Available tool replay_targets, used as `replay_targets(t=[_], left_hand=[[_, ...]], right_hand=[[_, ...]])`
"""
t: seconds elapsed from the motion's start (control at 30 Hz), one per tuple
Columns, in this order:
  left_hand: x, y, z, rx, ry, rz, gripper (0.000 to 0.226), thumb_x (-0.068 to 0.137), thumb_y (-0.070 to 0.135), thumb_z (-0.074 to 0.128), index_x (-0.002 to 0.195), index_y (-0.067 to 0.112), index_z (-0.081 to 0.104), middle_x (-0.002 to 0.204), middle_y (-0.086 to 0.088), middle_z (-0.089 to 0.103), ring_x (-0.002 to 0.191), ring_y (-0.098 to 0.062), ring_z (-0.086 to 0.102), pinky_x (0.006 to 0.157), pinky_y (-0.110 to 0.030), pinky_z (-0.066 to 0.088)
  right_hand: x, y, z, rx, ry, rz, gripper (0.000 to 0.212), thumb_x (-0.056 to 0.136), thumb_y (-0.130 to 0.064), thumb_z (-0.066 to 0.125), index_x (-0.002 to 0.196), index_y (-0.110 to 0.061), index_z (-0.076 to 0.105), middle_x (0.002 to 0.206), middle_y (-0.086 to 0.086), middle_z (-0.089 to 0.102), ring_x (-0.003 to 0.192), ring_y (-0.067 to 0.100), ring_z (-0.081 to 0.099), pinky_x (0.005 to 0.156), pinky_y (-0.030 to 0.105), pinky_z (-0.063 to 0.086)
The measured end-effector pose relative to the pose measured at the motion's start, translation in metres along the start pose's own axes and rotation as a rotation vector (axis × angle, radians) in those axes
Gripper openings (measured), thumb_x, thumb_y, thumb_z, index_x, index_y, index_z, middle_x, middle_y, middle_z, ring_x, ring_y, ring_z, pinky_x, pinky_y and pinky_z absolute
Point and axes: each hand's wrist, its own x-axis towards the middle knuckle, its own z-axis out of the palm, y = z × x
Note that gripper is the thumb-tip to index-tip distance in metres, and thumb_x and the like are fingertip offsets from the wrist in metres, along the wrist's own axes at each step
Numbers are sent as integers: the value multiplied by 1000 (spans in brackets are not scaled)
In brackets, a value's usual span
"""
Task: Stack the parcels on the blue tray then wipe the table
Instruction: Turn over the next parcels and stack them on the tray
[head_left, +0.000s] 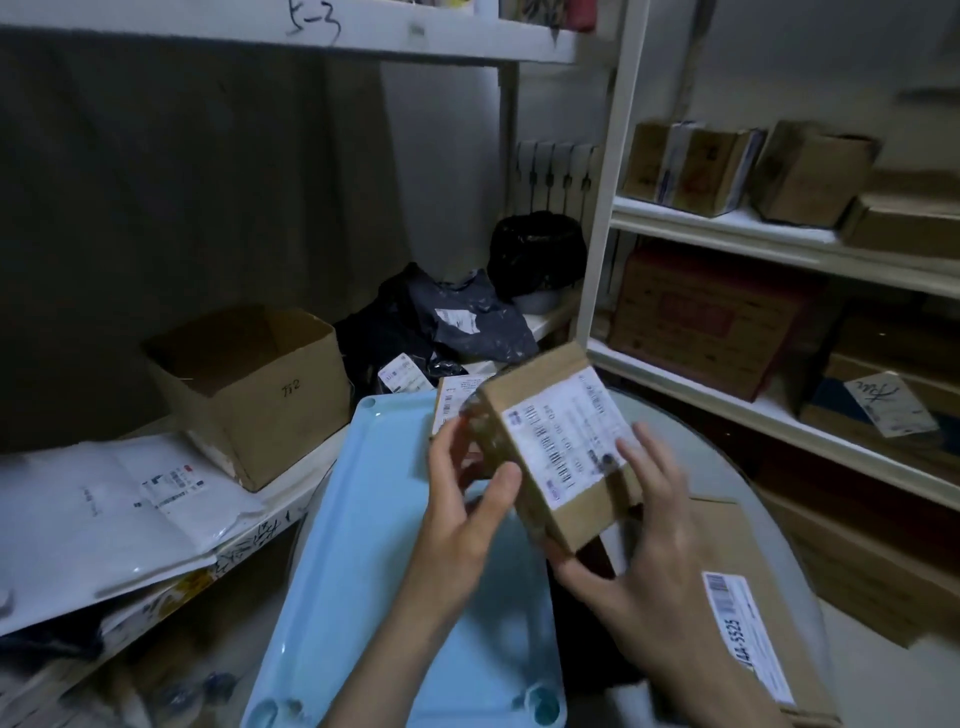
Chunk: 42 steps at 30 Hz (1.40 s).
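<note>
While both hands hold it above the blue tray (363, 545), the small cardboard parcel (550, 447) sits tilted, its white label facing up and right. Left hand (462, 525): grip curled on the parcel's near-left side, thumb on the near edge, fingers on the left face. Right hand (644, 551): grip around the parcel's near-right corner, fingers spread over the label side, thumb under the bottom edge. Tray lies on the round tabletop (727, 467), bare where visible. Second small parcel (457, 400) at the tray's far-right edge, partly hidden behind the held one; cannot tell whether it rests on the tray. Larger flat parcel (737, 597) with a barcode label lies on the tabletop just right of the tray, near side. Open empty carton (249, 384) on the left shelf, white mailers (104, 509) beside it. Dark poly bags (441, 327) piled at far centre. Boxes fill the right-hand shelving (779, 244).
</note>
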Motion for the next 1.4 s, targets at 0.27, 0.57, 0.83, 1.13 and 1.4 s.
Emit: replay_targets(t=[0.27, 0.57, 0.83, 1.13, 1.4], left_hand=[[-51, -10, -19, -240, 77, -83, 73, 68, 41, 75, 132, 39, 41, 128, -11, 62, 118, -26, 63, 89, -39, 54], [-55, -7, -30, -290, 40, -79, 83, 66, 33, 76, 137, 44, 35, 135, -9, 54, 113, -21, 66, 82, -33, 56], [-45, -17, -44, -305, 121, -94, 33, 75, 46, 68, 104, 36, 56, 120, -6, 58, 105, -15, 58, 82, -33, 49], [-56, -7, -42, -240, 31, -108, 16, 96, 6, 55, 95, 18, 45, 81, -5, 64, 76, -15, 59, 75, -21, 52], [-71, 1, -54, -234, -10, -38, 17, 82, 25, 68, 88, 31, 53, 94, -12, 58, 87, -20, 55, 77, -22, 51]], right_hand=[[-49, -28, 8, 37, -137, -42, 96, 57, -18, 84, 141, -16, 37, 151, 12, 29, 145, 11, 24, 114, 13, 20], [-48, -36, 5, 48, -169, -20, 93, 63, -24, 78, 143, -18, 32, 155, 0, 25, 143, 16, 28, 115, 16, 19], [-46, -29, 5, 417, -174, 234, 80, 60, -25, 84, 127, -27, 40, 156, 0, 27, 133, 5, 44, 104, 27, 43], [-26, -30, -3, 941, 35, 713, 36, 73, -26, 69, 106, -19, 55, 88, 1, 64, 62, -1, 61, 56, 15, 49], [-25, -39, -3, 975, -22, 722, 82, 49, -54, 89, 114, -16, 57, 100, 3, 70, 83, 10, 68, 71, 22, 55]])
